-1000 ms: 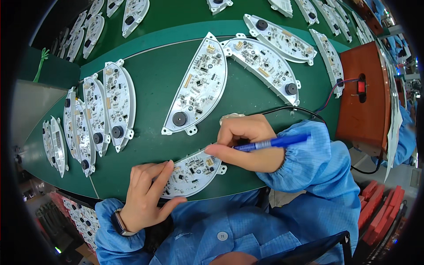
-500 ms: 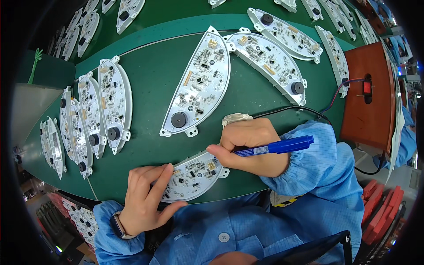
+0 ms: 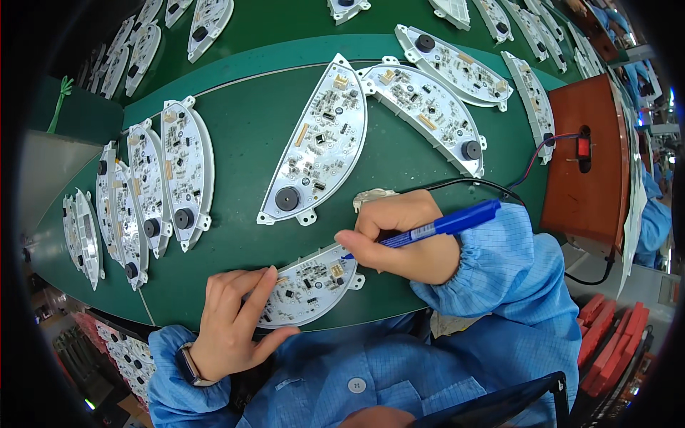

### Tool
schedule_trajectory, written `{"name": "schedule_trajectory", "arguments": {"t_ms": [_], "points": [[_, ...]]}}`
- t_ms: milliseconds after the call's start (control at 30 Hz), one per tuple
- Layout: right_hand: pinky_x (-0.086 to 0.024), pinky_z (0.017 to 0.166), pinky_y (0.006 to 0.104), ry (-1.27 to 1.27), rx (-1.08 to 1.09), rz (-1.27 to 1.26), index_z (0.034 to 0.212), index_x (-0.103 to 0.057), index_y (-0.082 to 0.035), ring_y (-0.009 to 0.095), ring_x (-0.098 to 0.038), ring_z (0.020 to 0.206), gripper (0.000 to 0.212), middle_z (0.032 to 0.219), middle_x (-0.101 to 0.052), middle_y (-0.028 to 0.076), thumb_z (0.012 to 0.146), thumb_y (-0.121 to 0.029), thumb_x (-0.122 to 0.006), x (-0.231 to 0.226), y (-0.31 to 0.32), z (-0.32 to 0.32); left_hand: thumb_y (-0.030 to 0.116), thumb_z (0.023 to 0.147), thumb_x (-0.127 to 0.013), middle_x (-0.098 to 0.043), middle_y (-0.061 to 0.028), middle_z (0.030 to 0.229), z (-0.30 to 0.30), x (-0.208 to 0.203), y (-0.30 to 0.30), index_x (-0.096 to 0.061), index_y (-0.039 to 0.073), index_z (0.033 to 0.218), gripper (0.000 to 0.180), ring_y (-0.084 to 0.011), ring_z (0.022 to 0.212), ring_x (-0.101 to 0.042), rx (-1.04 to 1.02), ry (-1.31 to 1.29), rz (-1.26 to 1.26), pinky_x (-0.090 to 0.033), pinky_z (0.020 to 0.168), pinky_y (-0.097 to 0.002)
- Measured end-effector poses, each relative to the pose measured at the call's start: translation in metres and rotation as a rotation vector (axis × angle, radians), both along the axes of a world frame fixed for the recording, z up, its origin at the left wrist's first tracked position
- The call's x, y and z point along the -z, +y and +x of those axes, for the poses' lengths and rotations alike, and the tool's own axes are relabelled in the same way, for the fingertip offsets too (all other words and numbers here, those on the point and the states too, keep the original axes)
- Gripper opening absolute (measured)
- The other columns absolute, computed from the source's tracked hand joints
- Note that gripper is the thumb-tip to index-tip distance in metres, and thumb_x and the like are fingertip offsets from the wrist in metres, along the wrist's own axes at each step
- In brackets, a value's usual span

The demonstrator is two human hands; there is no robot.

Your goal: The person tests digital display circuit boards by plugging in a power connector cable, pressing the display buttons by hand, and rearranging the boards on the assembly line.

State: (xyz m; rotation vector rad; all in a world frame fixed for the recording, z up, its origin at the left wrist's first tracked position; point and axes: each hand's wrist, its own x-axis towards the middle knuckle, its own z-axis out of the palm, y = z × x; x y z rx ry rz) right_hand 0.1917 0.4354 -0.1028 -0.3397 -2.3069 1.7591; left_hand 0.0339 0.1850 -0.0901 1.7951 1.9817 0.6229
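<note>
A white, half-moon circuit board (image 3: pixel 307 294) in a pale plastic housing lies near the table's front edge. My left hand (image 3: pixel 235 307) spans its left end, the index finger on the far side and the thumb along the near edge, so that end is hidden. In my right hand (image 3: pixel 403 232) is a blue marker pen (image 3: pixel 467 217), gripped like a writing tool, its cap stuck on the back end. The blue tip meets the board near its upper right corner; whether it touches is too small to tell.
More half-moon boards lie beyond my hands, including one large board (image 3: pixel 321 143). Several stand close together at the left (image 3: pixel 187 171). A brown box (image 3: pixel 581 157) with a red switch sits at the right, its black cable (image 3: pixel 457 181) running behind my right hand. Red bins (image 3: pixel 617 349) are lower right.
The marker's back end has tipped slightly away from me, and its tip now shows at the board. My left hand stays put on the board. The whole view has shifted a little.
</note>
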Motion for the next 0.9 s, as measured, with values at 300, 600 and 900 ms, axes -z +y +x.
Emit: {"name": "schedule_trajectory", "arguments": {"t_ms": [300,600,900], "points": [[-0.049,0.048,0.0254,0.026,0.232,-0.407,0.079,-0.058,-0.001,0.011,-0.061,0.054,0.020,0.071,-0.066,0.010,0.098,-0.003,-0.064,-0.020,0.009,0.011,0.033,0.075,-0.086,-0.056,-0.0170,0.128,-0.003,0.002,-0.002,-0.054,-0.004,0.139,0.081,-0.0359,0.114,-0.055,0.034,0.058,0.005,-0.042,0.099,-0.0480],[-0.037,0.045,0.0206,0.394,0.578,-0.429,0.085,-0.063,-0.003,0.004,-0.051,0.050,0.014,0.063,-0.061,0.002,0.098,-0.007,-0.065,-0.036,0.029,0.014,0.033,0.069,-0.092,-0.061,-0.0219,0.123,-0.042,-0.066,0.022,-0.054,-0.004,0.135,0.084,-0.0389,0.109,-0.060,-0.021,0.200,0.177,-0.048,0.095,-0.0470],[-0.039,0.047,0.0213,0.260,0.441,-0.308,0.086,-0.067,-0.003,0.003,-0.056,0.054,0.013,0.065,-0.064,0.001,0.094,-0.011,-0.075,-0.028,0.030,0.012,0.044,0.089,-0.077,-0.065,-0.0312,0.120,-0.227,0.015,0.287,-0.053,-0.005,0.130,0.068,-0.0431,0.110,-0.066,-0.537,0.145,0.097,-0.052,0.093,-0.0443]]}}
